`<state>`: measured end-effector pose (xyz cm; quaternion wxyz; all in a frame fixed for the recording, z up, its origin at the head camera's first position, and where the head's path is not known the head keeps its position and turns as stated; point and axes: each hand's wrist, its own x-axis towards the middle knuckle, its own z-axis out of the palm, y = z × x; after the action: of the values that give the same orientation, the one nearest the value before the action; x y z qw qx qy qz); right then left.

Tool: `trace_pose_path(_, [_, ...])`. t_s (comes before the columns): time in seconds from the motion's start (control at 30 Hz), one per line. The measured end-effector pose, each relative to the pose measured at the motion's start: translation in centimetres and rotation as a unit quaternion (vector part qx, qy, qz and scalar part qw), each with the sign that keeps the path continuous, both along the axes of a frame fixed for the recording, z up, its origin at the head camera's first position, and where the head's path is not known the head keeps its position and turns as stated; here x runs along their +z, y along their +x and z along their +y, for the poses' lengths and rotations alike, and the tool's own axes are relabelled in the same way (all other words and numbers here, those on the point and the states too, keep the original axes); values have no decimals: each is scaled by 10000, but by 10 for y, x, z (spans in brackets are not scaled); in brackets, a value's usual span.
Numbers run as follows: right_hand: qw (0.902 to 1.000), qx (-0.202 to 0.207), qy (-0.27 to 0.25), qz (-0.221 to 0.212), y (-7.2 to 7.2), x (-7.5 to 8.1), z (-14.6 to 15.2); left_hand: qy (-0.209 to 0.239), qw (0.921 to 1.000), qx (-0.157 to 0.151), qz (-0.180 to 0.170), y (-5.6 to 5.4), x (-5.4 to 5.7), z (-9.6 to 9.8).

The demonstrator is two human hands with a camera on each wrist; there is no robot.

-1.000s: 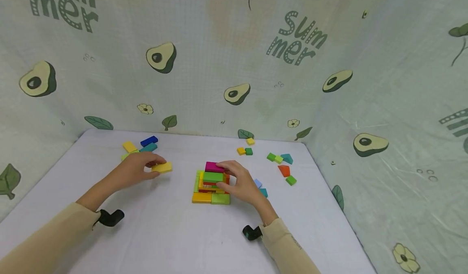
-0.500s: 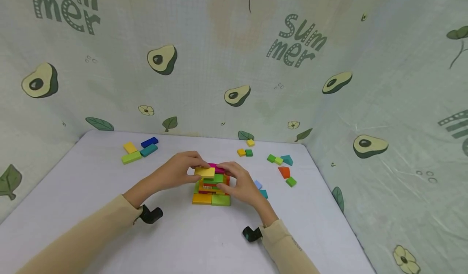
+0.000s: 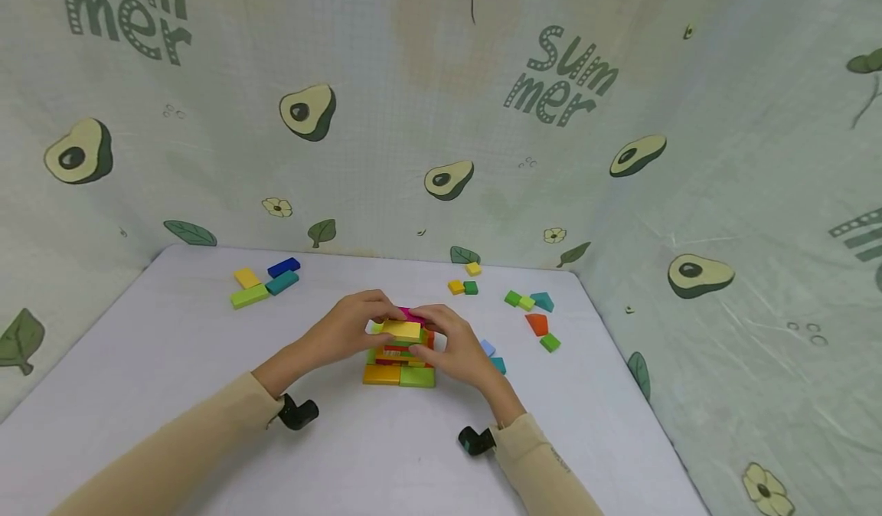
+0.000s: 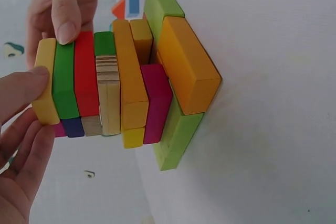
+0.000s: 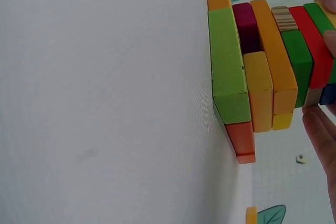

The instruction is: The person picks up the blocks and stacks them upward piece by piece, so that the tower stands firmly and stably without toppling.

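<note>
A tower of colored blocks (image 4: 131,77) stands mid-table on a wider base of lime and orange blocks (image 3: 381,375). My left hand (image 3: 351,328) pinches a yellow block (image 3: 403,330) between thumb and fingers, flat at the tower's top. Under it, in the left wrist view, lie a green block (image 4: 65,82) and a red block (image 4: 85,77). My right hand (image 3: 458,347) holds the tower's upper part from the right, its thumb on the near side and fingers behind. A magenta block (image 3: 411,315) shows at the top's far side, partly covered by fingers.
At the back left lie loose blue (image 3: 283,267), teal (image 3: 282,282), yellow (image 3: 247,277) and lime (image 3: 249,295) blocks. Several small pieces are scattered to the right, among them a red-orange block (image 3: 537,324) and a teal triangle (image 3: 542,302). A patterned cloth (image 3: 386,80) hangs behind the table.
My left hand has carried the yellow block rightward from the back-left blocks onto the top of the tower. My right hand has stayed at the tower.
</note>
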<state>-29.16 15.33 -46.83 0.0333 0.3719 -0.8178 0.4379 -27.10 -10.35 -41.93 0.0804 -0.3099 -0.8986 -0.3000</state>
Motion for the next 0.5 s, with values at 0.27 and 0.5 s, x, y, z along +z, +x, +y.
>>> trace_pose_path(0.27, [9999,-32,-30,-127,1,1,1,113,9999,73,92,0,-3,3])
trace_pose_path(0.5, [10000,-73,21,-53,1,1,1,60,9993,247,-265,-3,-9,-2])
